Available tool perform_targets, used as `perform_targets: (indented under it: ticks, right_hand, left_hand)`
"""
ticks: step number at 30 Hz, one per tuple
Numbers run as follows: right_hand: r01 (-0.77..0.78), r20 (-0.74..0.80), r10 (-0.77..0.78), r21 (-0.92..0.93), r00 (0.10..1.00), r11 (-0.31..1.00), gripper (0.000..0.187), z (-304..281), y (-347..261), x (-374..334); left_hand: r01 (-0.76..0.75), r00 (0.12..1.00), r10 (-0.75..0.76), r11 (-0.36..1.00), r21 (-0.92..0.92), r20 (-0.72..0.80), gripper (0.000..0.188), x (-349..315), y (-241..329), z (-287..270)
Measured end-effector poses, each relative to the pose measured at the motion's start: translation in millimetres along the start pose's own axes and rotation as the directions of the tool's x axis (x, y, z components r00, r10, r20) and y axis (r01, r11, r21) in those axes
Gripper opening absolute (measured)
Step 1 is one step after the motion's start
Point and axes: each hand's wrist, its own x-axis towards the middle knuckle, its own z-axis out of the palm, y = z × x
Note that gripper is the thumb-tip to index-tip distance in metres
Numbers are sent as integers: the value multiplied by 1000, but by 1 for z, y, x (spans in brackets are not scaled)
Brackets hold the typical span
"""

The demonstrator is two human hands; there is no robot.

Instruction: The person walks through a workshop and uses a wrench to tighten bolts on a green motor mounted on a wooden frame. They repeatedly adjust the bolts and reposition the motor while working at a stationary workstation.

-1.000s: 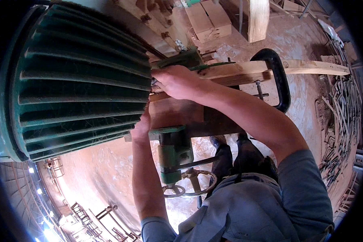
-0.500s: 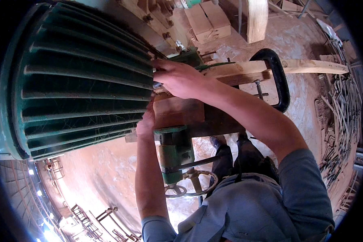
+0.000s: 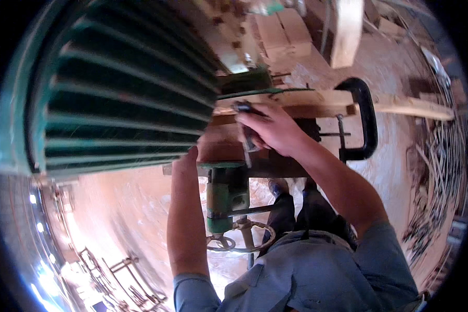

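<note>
My right hand [image 3: 275, 127] is closed around a small metal tool [image 3: 241, 106] with a dark rounded end and a thin shaft pointing down toward me. Motion blur hides the tool's exact kind. It is above the work table of a green machine, just right of the ribbed green motor housing [image 3: 125, 99]. My left hand [image 3: 188, 156] reaches up beside the housing's lower edge, and its fingers are hidden behind it. Between the hands lies a reddish wooden block [image 3: 221, 148]. Behind it runs a long pale wooden beam [image 3: 312, 98].
A black C-clamp [image 3: 368, 119] grips the beam's right part. Below the table are a green column [image 3: 219, 203] and handwheels [image 3: 268, 236]. A cardboard box [image 3: 286, 34] and an upright timber [image 3: 347, 34] stand beyond. Wood strips [image 3: 439, 171] lie along the right.
My right hand has drawn back from the housing's edge to the right and toward me, with the metal tool now showing in it. The whole view has shifted slightly.
</note>
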Motion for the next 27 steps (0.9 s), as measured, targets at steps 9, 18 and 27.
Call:
perform_targets:
  ticks: [9,18,27]
  right_hand:
    - [5,-84,-1,46,996,999,14,9,-24,-73]
    - [233,106,-232,9,967,973,6,35,-16,-124]
    - [269,609,-182,-54,772,962,26,181,-6,-213]
  left_hand:
    - [-298,911,329,942,155,-249,20,-146,73,-72]
    - [-464,485,598,794,392,-638,19,-388,19,-166]
    - [-531,168,643,698,481,-747,13,-563,-46,-236]
